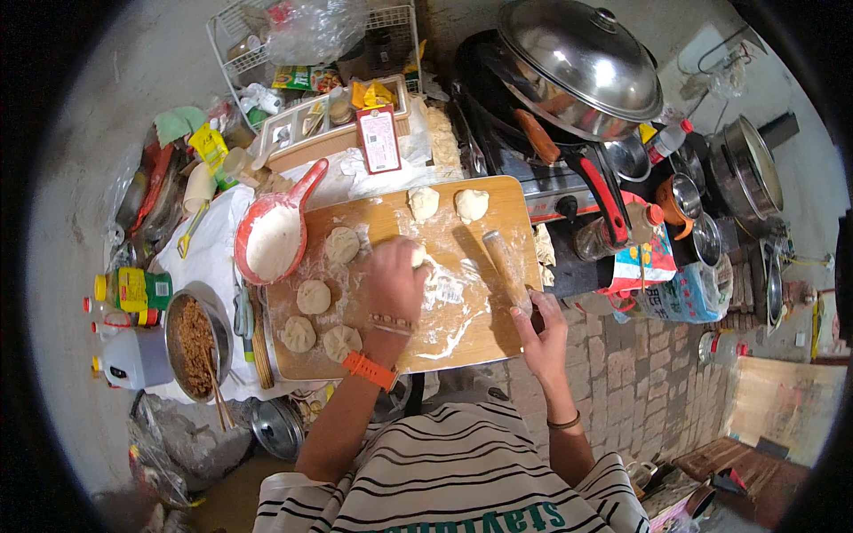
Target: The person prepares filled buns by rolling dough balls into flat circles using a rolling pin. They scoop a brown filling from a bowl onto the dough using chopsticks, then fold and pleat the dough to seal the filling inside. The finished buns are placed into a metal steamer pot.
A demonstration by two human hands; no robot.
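My left hand [398, 276], blurred, is over the middle of a floured wooden board [446, 346]. A small piece of dough [418, 256] shows at its fingers; the blur hides whether they grip it. Near the board's right edge, my right hand [545, 330] holds the lower end of a wooden rolling pin [506, 270], which points up and left. Several pleated buns line the board's left part, among them one bun [342, 245] at the top and another bun [342, 343] by my left wrist. Two dough lumps, a left lump [423, 203] and a right lump [472, 206], lie at the far edge.
A red ladle [243, 226] of flour overlaps the board's left corner. Further left stands a metal bowl [223, 333] of brown filling [192, 340] with chopsticks [220, 396]. A gas stove [526, 183] bears a lidded wok [586, 60]; a red-handled utensil [600, 193] juts out.
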